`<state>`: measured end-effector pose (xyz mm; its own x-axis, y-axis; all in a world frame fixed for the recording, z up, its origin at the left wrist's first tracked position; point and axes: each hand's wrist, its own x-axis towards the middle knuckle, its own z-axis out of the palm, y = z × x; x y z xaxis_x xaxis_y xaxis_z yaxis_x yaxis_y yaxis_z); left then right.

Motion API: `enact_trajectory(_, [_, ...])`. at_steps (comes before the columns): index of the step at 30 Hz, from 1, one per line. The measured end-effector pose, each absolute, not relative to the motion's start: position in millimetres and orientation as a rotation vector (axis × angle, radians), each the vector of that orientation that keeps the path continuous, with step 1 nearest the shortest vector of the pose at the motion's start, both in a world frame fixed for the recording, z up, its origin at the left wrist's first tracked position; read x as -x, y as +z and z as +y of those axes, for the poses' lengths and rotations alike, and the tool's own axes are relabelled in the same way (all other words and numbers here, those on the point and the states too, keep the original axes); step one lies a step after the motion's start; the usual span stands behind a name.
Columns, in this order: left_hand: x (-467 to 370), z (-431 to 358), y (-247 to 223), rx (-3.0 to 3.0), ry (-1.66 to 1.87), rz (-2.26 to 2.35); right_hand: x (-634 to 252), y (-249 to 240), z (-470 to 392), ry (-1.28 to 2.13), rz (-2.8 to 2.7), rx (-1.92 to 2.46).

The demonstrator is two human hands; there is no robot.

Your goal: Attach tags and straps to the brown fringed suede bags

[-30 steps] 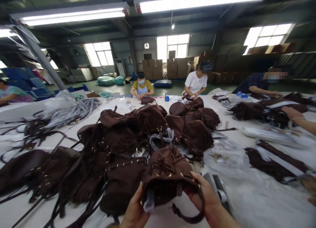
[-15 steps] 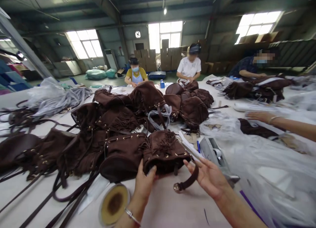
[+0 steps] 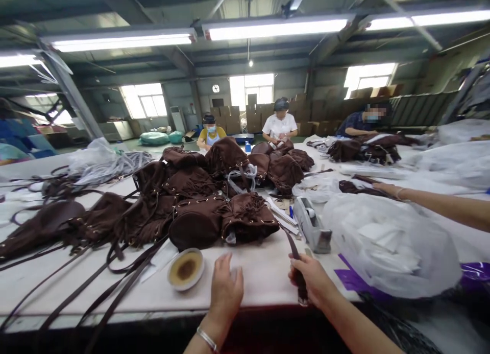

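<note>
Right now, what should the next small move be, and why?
Probably bring the left hand across to the strap: the right hand grips it, with the metal buckle showing below, while the left hand is open and appears to hold nothing.

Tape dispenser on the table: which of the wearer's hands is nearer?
Right. The right hand, holding a brown strap, is in front of the tape dispenser; the left hand is farther left.
</note>
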<state>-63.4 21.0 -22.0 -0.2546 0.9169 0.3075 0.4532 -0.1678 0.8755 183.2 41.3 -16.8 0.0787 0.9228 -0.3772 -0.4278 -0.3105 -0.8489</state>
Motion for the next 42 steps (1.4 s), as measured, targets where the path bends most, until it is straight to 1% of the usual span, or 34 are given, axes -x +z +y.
enact_trajectory(3, [35.9, -8.7, -15.3, -1.592, 1.168, 1.442, -174.5, 0.5, 39.0, 1.562, -0.273, 0.934])
enact_trajectory(5, [16.9, -18.5, -12.5, -1.552, 1.020, 1.308, -160.9, 3.1, 38.5, 1.581, -0.168, 0.837])
enact_trajectory(8, [-2.1, -20.1, -16.0, -1.462, 0.862, 1.232, -139.7, -13.4, 35.3, 1.557, -0.138, 0.869])
enact_trajectory(10, [-3.4, -15.7, -21.0, -1.543, 0.842, 1.297, -134.2, -30.6, 31.7, 1.521, -0.188, 0.973])
enact_trajectory(12, [4.1, -9.5, -25.0, -1.757, 0.904, 1.403, -139.7, -43.9, 27.6, 1.357, -0.451, 1.154])
enact_trajectory(14, [16.0, -2.3, -27.3, -1.996, 0.953, 1.480, -153.3, -48.8, 23.9, 0.976, -0.918, 1.302])
enact_trajectory(16, [26.7, 5.0, -29.4, -2.196, 0.921, 1.530, -167.9, -46.7, 21.4, 0.563, -1.461, 1.274])
enact_trajectory(17, [30.3, 8.4, -30.9, -2.275, 0.884, 1.550, -173.5, -44.8, 20.9, 0.418, -1.700, 1.213])
enact_trajectory(19, [34.0, 14.1, -35.4, -2.382, 0.823, 1.581, -179.7, -42.8, 21.7, 0.283, -2.060, 1.106])
enact_trajectory(22, [34.9, 19.4, -42.9, -2.427, 0.831, 1.557, -180.2, -49.6, 27.6, 0.291, -2.199, 1.083])
enact_trajectory(28, [37.6, 24.0, -46.4, -2.350, 0.881, 1.503, -179.6, -63.2, 41.6, 0.397, -2.067, 1.131])
enact_trajectory(33, [34.6, 24.8, -47.0, -2.342, 0.836, 1.526, -183.0, -51.1, 36.3, 0.423, -2.083, 1.093])
enact_trajectory(38, [33.6, 25.0, -49.8, -2.341, 0.802, 1.548, -178.4, -32.4, 24.8, 0.301, -2.134, 1.147])
enact_trajectory(42, [36.7, 25.0, -43.9, -2.320, 0.763, 1.535, -170.6, -31.3, 29.4, 0.303, -2.262, 1.138])
